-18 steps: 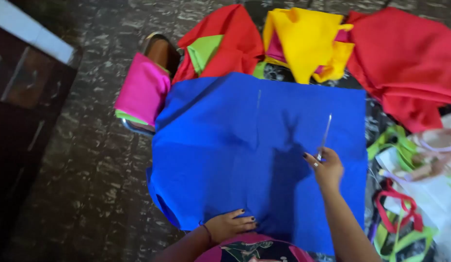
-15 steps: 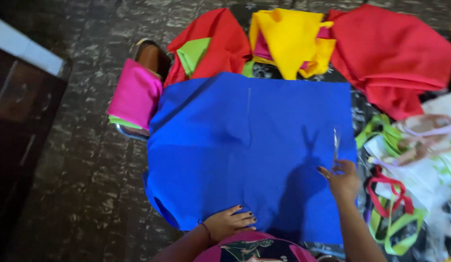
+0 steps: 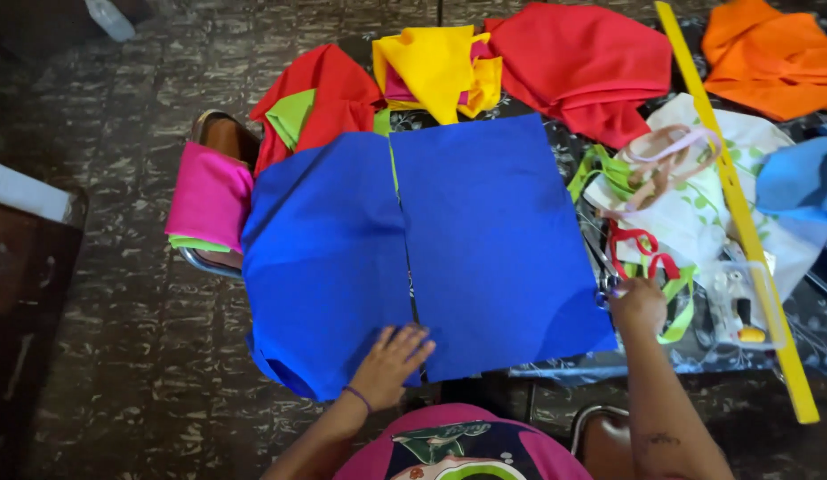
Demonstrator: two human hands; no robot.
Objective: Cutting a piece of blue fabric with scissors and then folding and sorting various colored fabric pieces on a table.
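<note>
Blue cloth fills centre of frame, cut in two halves, seam gap down middle. Left half overhangs table edge at lower left; could slide off if you lift your palm. Your left hand lies flat, fingers spread, on cut line at bottom. Your right hand at right edge grips scissors; blades could snag nearby ribbons.

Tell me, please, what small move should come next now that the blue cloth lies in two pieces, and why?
Probably let go of the scissors beside the cloth. The blue cloth is split down the middle into a left piece and a right piece, so cutting looks done. The right hand rests at the scissors off the cloth's right edge, while the left hand lies flat at the seam, ready to part the pieces.
</note>
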